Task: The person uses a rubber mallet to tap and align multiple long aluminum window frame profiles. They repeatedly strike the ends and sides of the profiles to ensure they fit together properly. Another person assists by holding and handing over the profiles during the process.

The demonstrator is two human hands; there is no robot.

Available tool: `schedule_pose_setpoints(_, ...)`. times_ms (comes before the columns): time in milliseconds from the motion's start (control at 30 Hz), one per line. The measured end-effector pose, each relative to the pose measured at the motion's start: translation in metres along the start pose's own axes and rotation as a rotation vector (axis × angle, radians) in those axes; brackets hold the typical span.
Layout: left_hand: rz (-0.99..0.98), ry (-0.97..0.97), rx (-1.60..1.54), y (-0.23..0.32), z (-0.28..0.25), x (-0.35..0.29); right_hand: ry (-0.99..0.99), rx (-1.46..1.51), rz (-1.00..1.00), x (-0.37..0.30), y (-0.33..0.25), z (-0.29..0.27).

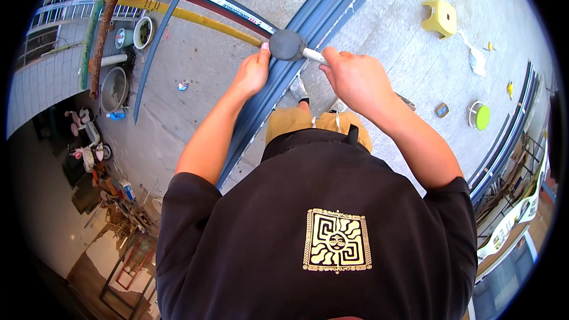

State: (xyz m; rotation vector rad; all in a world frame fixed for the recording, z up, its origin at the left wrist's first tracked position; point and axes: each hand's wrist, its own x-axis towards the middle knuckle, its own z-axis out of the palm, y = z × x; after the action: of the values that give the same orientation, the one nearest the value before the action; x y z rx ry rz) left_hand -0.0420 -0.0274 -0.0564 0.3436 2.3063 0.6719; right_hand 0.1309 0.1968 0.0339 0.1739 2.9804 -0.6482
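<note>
My right hand (355, 77) is closed round the pale handle of a rubber mallet (287, 45). Its dark grey head lies over a bundle of long grey profile strips (323, 0), which runs diagonally in front of me; whether it touches them I cannot tell. My left hand (253, 72) grips the left edge of the bundle, close beside the mallet head. Its thumb points up and its fingertips are partly hidden. A yellow bar (201, 20) and a dark strip with a white printed label (231, 5) reach the bundle from the upper left.
A yellow stool (440, 19) stands on the concrete floor at the far right, with a green-lidded bucket (481, 117) nearer. More long strips (504, 142) lie along the right. Basins (114, 90), a rusty post (108, 29) and a pink-and-white scooter (89, 136) are on the left.
</note>
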Motion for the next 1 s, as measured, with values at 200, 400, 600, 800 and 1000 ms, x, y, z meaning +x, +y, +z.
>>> schedule_pose_setpoints(200, 0.109, 0.082, -0.003, -0.020, 0.008, 0.005, 0.200, 0.073, -0.069, 0.010, -0.023, -0.030)
schedule_pose_setpoints(400, 0.051, 0.050, 0.048, 0.001, 0.001, -0.001, -0.004, 0.026, -0.059, 0.003, -0.002, 0.007)
schedule_pose_setpoints(600, 0.158, 0.118, 0.066, -0.016, 0.006, 0.004, 0.169, 0.152, -0.061, 0.006, -0.019, -0.016)
schedule_pose_setpoints(800, 0.044, 0.019, 0.067, 0.002, 0.003, -0.006, 0.043, 0.055, 0.030, -0.001, 0.013, 0.012)
schedule_pose_setpoints(1000, 0.010, 0.029, 0.057, -0.014, 0.001, 0.006, 0.224, 0.422, 0.262, -0.020, 0.017, 0.000)
